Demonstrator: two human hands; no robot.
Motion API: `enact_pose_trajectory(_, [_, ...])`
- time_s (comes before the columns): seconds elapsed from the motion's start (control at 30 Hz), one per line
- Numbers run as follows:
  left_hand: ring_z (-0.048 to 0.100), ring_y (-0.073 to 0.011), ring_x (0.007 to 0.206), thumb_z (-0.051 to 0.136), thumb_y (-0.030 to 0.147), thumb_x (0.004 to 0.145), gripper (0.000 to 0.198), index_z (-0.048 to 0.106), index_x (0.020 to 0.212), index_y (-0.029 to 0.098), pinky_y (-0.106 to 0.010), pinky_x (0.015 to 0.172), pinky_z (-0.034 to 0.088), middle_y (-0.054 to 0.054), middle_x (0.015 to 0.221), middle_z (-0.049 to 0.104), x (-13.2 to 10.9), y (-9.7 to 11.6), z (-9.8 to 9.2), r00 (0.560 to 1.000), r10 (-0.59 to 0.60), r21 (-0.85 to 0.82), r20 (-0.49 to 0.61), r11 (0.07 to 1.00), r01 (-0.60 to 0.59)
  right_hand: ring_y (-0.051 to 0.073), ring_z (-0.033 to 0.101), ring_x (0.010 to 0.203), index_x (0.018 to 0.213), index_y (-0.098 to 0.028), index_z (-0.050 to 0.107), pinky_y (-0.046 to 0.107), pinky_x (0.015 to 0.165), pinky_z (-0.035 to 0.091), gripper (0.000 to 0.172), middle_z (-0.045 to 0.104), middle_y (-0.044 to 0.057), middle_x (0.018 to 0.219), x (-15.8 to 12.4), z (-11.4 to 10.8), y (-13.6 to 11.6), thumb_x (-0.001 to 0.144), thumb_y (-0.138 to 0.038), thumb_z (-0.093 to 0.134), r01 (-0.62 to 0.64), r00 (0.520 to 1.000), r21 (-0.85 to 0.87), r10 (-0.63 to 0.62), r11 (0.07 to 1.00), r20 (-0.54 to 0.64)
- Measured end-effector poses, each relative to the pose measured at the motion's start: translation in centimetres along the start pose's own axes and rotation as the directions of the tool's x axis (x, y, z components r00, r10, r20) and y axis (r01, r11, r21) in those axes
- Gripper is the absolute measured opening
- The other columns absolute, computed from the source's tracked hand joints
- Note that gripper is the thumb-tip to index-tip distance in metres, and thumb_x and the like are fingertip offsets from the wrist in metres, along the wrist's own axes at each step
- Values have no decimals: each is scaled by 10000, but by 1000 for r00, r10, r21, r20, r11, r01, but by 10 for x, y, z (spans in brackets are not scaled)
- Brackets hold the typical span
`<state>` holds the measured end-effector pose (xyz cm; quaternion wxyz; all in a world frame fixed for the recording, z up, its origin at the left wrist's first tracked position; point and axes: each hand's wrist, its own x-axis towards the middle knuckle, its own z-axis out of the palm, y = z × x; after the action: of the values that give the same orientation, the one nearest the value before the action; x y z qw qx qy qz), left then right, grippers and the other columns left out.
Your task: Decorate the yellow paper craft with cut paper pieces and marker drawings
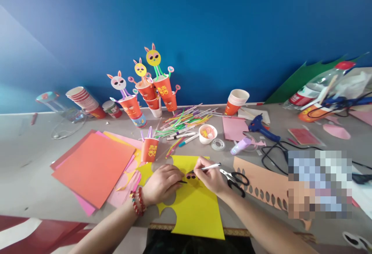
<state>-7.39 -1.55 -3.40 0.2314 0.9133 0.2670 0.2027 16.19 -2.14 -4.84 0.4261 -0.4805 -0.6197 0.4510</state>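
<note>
My right hand (pixel 210 176) grips a white marker (pixel 212 166) in a writing hold, its tip down by a small face piece (pixel 191 176) with two dark eyes. That piece lies over a yellow paper sheet (pixel 200 211), which has rounded cut-outs along its left edge. Over the sheet's left part rests my left hand (pixel 162 182), fingers curled in beside the face piece. A thin dark item (pixel 182 182) pokes out at its fingertips, too small to name. Black-handled scissors (pixel 236 178) lie just right of my right hand.
Orange paper sheets (pixel 93 169) are stacked at left. A red paper cup (pixel 149 149) stands behind my left hand, with several straws (pixel 186 122) farther back. Rabbit-faced cup figures (pixel 132 107) stand near the wall. At right are a blue glue gun (pixel 263 128) and a tan cut-out strip (pixel 261 184).
</note>
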Motion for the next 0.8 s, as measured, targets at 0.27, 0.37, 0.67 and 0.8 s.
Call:
enact_pose_trajectory(0.27, [624, -234, 1087, 493, 231, 995, 161, 603, 1106, 194, -393, 973, 464, -77, 1133, 722, 0, -1, 2, 1000, -18, 5, -4, 1000, 18, 147, 502, 553, 665, -228, 499, 249, 534, 333, 168, 556, -35, 593, 1, 1, -4, 821, -176, 535, 4, 1000, -63, -2, 998, 31])
enact_pose_trajectory(0.37, [629, -239, 1076, 490, 233, 996, 168, 604, 1112, 191, -397, 962, 469, -81, 1125, 723, 1, -1, 2, 1000, -14, 5, -10, 1000, 14, 146, 512, 553, 681, -229, 494, 248, 539, 346, 160, 562, -36, 599, 1, 1, -3, 831, -186, 524, 8, 999, -91, -4, 996, 45])
enact_pose_trajectory(0.67, [640, -246, 1038, 507, 224, 988, 158, 596, 1112, 183, -401, 923, 490, -82, 1098, 727, 1, 0, 2, 999, 20, 7, -44, 1000, -20, 149, 526, 550, 686, -235, 481, 242, 525, 359, 145, 559, -35, 598, 2, 1, -1, 820, -214, 530, 33, 998, -115, -27, 993, 53])
enact_pose_trajectory(0.8, [635, -243, 1050, 508, 222, 987, 168, 595, 1125, 184, -398, 926, 489, -82, 1106, 724, 0, -1, 2, 999, 13, 6, -36, 1000, -12, 147, 530, 552, 686, -235, 486, 237, 516, 356, 148, 561, -36, 593, 2, 1, 0, 825, -201, 526, 37, 997, -114, -29, 993, 65])
